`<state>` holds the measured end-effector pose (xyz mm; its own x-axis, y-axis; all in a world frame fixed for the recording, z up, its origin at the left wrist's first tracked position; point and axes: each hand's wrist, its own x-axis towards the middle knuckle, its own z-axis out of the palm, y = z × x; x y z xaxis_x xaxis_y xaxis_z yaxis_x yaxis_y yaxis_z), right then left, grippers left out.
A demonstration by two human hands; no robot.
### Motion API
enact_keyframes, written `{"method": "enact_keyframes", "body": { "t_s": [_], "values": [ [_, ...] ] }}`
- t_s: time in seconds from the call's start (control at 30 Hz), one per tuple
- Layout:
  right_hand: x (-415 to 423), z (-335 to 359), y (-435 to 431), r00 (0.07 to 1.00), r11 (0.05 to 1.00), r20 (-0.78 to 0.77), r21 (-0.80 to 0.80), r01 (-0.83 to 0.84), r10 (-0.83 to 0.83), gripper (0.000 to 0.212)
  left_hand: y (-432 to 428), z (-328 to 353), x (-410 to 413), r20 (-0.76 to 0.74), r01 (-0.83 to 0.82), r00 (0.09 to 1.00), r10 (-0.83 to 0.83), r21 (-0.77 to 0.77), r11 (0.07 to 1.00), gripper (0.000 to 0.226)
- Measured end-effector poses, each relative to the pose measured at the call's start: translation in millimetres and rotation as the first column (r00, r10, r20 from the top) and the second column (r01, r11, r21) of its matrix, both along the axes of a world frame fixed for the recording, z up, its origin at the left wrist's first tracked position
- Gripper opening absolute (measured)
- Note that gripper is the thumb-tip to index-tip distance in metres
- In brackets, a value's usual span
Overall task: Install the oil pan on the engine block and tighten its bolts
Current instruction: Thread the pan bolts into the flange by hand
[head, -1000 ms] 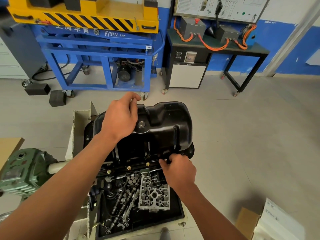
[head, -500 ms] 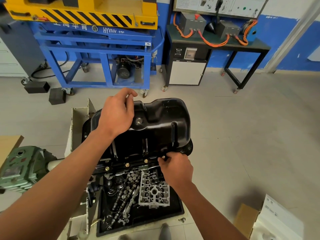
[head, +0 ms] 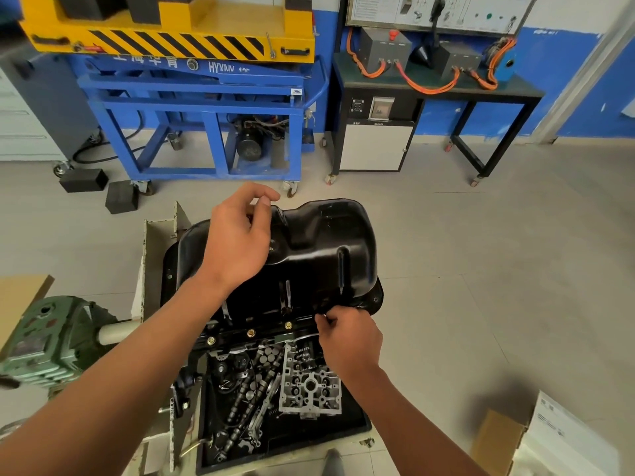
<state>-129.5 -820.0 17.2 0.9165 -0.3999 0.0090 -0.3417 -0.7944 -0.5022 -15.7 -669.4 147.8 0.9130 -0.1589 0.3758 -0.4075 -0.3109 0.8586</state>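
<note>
The black oil pan point(head: 323, 255) lies bottom-up on the engine block, which is mostly hidden beneath it. My left hand point(head: 237, 242) rests on the pan's far left top, fingers loosely curled with nothing in them. At the pan's near right flange my right hand point(head: 350, 338) pinches something small, apparently a bolt, hidden by the fingertips. Three brass-coloured bolts point(head: 288, 325) sit in the near flange to the left of that hand.
Below the pan a black tray point(head: 357, 424) holds a silver cylinder-head part point(head: 309, 389), camshafts and small parts. A green gearbox point(head: 44, 341) sits at the left. A blue lift cart point(head: 213, 108) and a black bench point(head: 436, 87) stand behind. A cardboard box point(head: 498, 438) lies at the lower right.
Both hands stay where they were on the pan. My left fingers have curled in slightly; my right fingers keep working at the same flange spot.
</note>
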Motion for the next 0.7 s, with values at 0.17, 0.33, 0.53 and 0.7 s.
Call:
{"method": "enact_keyframes", "body": {
  "t_s": [0.17, 0.33, 0.53, 0.7],
  "values": [
    [-6, 13, -7, 0.998, 0.998, 0.037, 0.026, -0.050, 0.049, 0.036, -30, 7, -38, -0.358, 0.137, 0.895, -0.265, -0.344, 0.929, 0.027],
    [-22, 59, -30, 0.860, 0.882, 0.506, 0.435, -0.181, -0.073, 0.015, -47, -2, -70, -0.631, 0.191, 0.606, -0.484, -0.475, 0.859, 0.058],
    [-43, 101, -54, 0.728, 0.846, 0.617, 0.181, -0.501, 0.299, 0.016, -65, -21, -87, -0.684, 0.219, 0.473, -0.555, -0.519, 0.826, 0.087],
    [-51, 107, -60, 0.855, 0.823, 0.342, 0.287, -0.490, 0.390, 0.013, -81, -28, -97, -0.708, 0.213, 0.507, -0.492, -0.451, 0.867, 0.091]
  ]
}}
